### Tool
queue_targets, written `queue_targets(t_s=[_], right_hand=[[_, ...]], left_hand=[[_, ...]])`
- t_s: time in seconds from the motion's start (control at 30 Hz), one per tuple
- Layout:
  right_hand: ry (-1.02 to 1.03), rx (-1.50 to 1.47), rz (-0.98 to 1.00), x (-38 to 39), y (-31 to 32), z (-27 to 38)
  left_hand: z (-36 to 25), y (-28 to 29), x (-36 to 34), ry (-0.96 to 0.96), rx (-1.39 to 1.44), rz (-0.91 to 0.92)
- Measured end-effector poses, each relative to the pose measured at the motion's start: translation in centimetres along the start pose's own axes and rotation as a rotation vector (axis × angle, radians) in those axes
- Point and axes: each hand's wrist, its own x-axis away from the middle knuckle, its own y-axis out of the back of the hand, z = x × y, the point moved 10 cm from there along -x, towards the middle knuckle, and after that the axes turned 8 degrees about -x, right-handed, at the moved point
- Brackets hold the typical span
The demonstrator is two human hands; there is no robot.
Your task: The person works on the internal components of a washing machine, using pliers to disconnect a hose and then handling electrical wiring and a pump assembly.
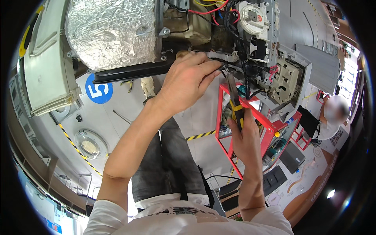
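Note:
My right hand (247,137) is closed round the yellow-and-black handles of a pair of long-nosed pliers (233,94). Their metal jaws point up toward the wiring of an opened appliance. Just left of the jaws, my left hand (187,76) pinches a dark wire (224,68) between thumb and fingers. How far the other fingers reach round it is hidden behind the hand. A black wiring bundle (243,58) runs down right of both hands. Beyond my left hand lies a foil-covered panel (111,33), with a black bar (129,72) along its near edge.
A white round control part (253,17) and a beige plastic frame (288,78) sit at the right. Below them stands a red tool cart (266,122). On the floor are a round appliance door (90,144) and another pair of pliers (128,85). A person (331,117) sits far right.

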Motion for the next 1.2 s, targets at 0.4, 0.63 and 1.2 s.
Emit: queue_targets(t_s=[0.4, 0.63, 1.2], right_hand=[[-0.004, 0.157, -0.052, -0.6, 0.0, 0.0], [0.051, 0.155, -0.101, -0.7, 0.2, 0.6], [0.13, 0.157, -0.088, -1.1, 0.7, 0.6]], left_hand=[[-1.0, -0.1, 0.2, -0.067, -0.082, -0.061], [-0.9, -0.4, 0.2, -0.049, -0.109, -0.035], [-1.0, -0.3, 0.2, -0.096, -0.066, -0.051]])
